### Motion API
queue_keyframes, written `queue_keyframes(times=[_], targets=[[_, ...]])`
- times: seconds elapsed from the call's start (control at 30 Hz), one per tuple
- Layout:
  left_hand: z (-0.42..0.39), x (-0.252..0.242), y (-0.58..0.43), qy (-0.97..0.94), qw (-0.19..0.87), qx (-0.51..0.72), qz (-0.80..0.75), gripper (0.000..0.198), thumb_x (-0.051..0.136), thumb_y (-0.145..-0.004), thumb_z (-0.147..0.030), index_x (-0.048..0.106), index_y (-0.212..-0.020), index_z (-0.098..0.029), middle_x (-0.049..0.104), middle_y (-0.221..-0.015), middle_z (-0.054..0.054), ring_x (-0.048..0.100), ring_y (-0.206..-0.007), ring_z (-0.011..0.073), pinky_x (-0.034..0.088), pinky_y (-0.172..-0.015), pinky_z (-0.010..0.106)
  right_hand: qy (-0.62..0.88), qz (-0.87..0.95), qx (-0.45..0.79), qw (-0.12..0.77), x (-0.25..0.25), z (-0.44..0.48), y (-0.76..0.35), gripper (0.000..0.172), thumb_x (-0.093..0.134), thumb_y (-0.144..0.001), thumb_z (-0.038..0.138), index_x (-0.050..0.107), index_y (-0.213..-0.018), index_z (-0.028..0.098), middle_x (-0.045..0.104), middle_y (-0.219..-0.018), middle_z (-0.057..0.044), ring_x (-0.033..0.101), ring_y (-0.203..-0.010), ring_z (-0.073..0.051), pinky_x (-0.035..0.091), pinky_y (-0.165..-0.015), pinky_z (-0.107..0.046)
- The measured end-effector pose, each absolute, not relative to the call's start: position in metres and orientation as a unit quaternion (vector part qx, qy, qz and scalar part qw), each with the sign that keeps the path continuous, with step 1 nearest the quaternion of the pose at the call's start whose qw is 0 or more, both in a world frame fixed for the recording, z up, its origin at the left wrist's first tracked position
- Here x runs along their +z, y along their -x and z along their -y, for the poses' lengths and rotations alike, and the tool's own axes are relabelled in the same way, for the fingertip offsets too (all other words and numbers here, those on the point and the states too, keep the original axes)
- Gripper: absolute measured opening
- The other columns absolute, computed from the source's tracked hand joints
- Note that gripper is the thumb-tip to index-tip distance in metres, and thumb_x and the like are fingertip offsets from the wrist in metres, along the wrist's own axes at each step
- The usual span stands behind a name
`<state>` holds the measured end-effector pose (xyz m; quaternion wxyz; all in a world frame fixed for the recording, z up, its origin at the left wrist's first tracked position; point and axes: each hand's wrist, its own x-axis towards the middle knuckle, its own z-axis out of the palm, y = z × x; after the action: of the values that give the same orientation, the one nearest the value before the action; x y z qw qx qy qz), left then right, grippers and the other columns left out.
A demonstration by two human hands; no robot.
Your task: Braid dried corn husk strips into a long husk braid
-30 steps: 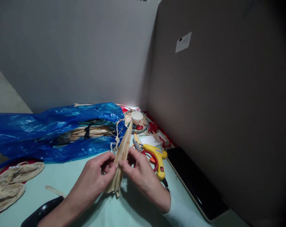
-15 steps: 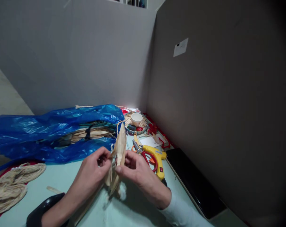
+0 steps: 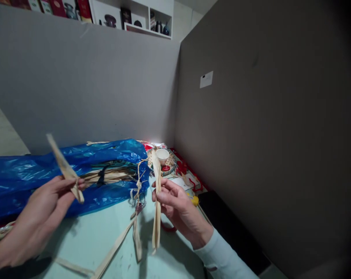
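Note:
Between the fingertips of my left hand [image 3: 49,207] is a pale dried husk strip [image 3: 62,161], pointing up and to the left over the blue plastic bag [image 3: 117,201]. My right hand [image 3: 182,211] pinches a longer dried husk strip [image 3: 156,217], hanging nearly upright. Between the two hands, a thin twisted cord [image 3: 138,180] with knots runs down to the table. Below it, loose flat strips [image 3: 114,248] spread over the pale green tabletop [image 3: 105,228]. Red scissor handles [image 3: 168,228] are partly hidden behind my right hand.
A bundle of dried strips [image 3: 117,175] lies inside the bag. Behind my right hand stand a white cup [image 3: 162,156] and a woven tray [image 3: 172,166]. A yellow glue gun [image 3: 194,200] shows partly, beside a long black object [image 3: 227,224]. Grey partitions [image 3: 91,89] close the back and right.
My hands have moved apart: the left went left and up with one strip, the right holds another. The husk was between both hands before. The view has tilted up.

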<state>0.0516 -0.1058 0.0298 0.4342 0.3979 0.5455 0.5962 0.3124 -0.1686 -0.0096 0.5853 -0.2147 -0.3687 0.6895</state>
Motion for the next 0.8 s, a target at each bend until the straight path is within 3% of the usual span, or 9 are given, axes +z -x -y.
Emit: queue_keyframes(times=[0.13,0.23,0.4,0.67,0.8], targets=[[0.135,0.021,-0.094,-0.409,0.546,0.537,-0.496,0.011,0.070,-0.070,-0.014,0.070,-0.081,-0.015,0.065,-0.070,0.000,0.054,-0.057,0.0113,0.048,-0.051,0.021,0.279,0.439,0.640,0.566,-0.020,0.167,-0.304,0.024,0.081,-0.078,0.025,0.069,-0.097,0.015,0.068,-0.083,-0.001,0.051,-0.066,-0.008,0.035,-0.061,-0.019],[0.157,0.010,-0.126,-0.461,0.631,0.426,-0.457,0.032,0.083,-0.069,-0.037,0.069,-0.091,-0.018,0.066,-0.074,-0.002,0.051,-0.057,0.0094,0.043,-0.052,0.019,0.285,0.461,0.622,0.565,-0.023,0.169,-0.299,0.023,0.081,-0.078,0.026,0.070,-0.096,0.017,0.068,-0.086,0.000,0.058,-0.076,-0.012,0.042,-0.070,-0.022],[0.158,-0.007,-0.134,-0.552,0.597,0.394,-0.428,0.042,0.088,-0.063,-0.046,0.062,-0.083,-0.020,0.063,-0.070,-0.005,0.060,-0.066,0.0142,0.047,-0.059,0.022,0.280,0.485,0.614,0.556,-0.019,0.173,-0.294,0.028,0.081,-0.077,0.036,0.071,-0.097,0.019,0.072,-0.095,-0.004,0.065,-0.091,-0.021,0.047,-0.090,-0.034],[0.145,-0.031,-0.127,-0.571,0.584,0.394,-0.421,0.043,0.086,-0.067,-0.035,0.059,-0.099,-0.025,0.068,-0.073,-0.005,0.066,-0.069,0.0177,0.053,-0.066,0.027,0.344,0.433,0.601,0.577,-0.019,0.174,-0.288,0.045,0.092,-0.061,0.038,0.067,-0.090,0.015,0.069,-0.085,-0.002,0.065,-0.078,-0.017,0.048,-0.078,-0.029],[0.153,-0.026,-0.130,-0.534,0.595,0.402,-0.446,0.044,0.083,-0.070,-0.046,0.061,-0.102,-0.025,0.069,-0.077,-0.003,0.066,-0.068,0.0190,0.050,-0.060,0.026,0.349,0.451,0.588,0.573,-0.024,0.170,-0.291,0.045,0.092,-0.062,0.035,0.067,-0.095,0.018,0.067,-0.081,0.000,0.064,-0.078,-0.018,0.048,-0.079,-0.031]])
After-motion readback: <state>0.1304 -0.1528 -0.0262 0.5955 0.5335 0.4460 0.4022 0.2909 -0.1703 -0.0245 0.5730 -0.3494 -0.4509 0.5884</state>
